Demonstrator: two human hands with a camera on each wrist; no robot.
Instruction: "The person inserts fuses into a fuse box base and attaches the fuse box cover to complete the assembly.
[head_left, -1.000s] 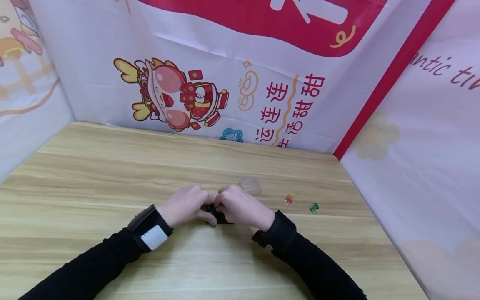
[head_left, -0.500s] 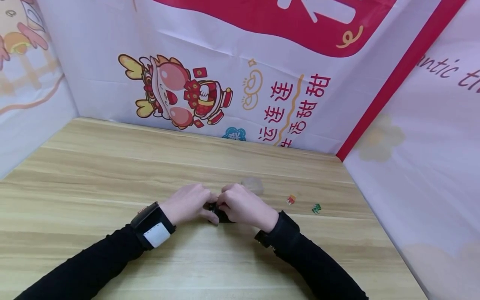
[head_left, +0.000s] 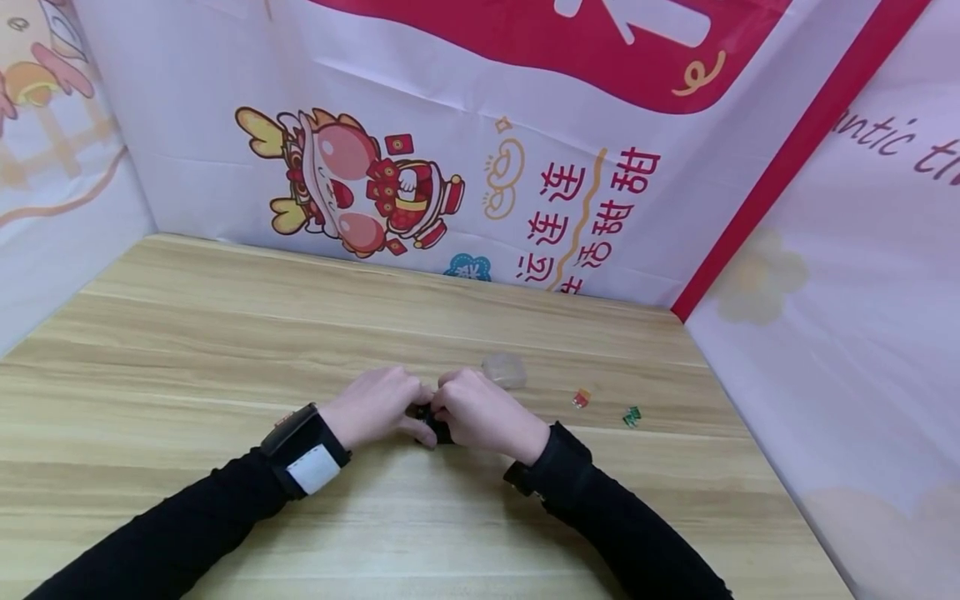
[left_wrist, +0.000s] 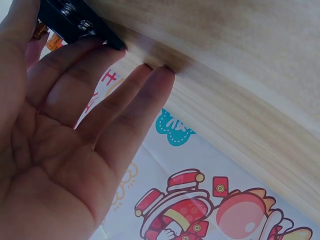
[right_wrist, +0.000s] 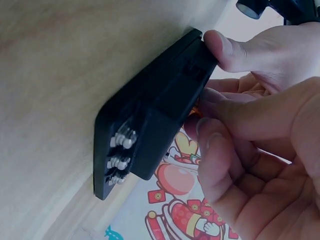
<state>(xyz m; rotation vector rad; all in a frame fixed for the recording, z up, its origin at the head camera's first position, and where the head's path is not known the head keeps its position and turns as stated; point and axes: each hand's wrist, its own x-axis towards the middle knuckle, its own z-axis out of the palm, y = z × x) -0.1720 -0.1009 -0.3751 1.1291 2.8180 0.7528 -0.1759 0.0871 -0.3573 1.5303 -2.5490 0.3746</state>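
Note:
A small black plastic box (right_wrist: 172,92) with a flat base and several silver metal posts at one end stands between the two hands. My left hand (head_left: 378,408) holds it, its thumb (right_wrist: 222,50) against the far end in the right wrist view and its fingers along the side. My right hand (head_left: 480,412) bends over the box, thumb and forefinger pinched together. At those fingertips a small orange piece (left_wrist: 54,43) peeks out, mostly hidden. In the head view the hands cover much of the box.
Behind the right hand lies a clear plastic container (head_left: 504,371) on the wooden table (head_left: 225,333). Farther right are small red-orange pieces (head_left: 581,399) and green pieces (head_left: 632,417). Printed cloth walls (head_left: 420,75) rise along the table's back and sides.
The head view shifts slightly at first. Over the last half second my right hand shifts a little left, and less of the black box shows beneath it. Both hands stay at the box.

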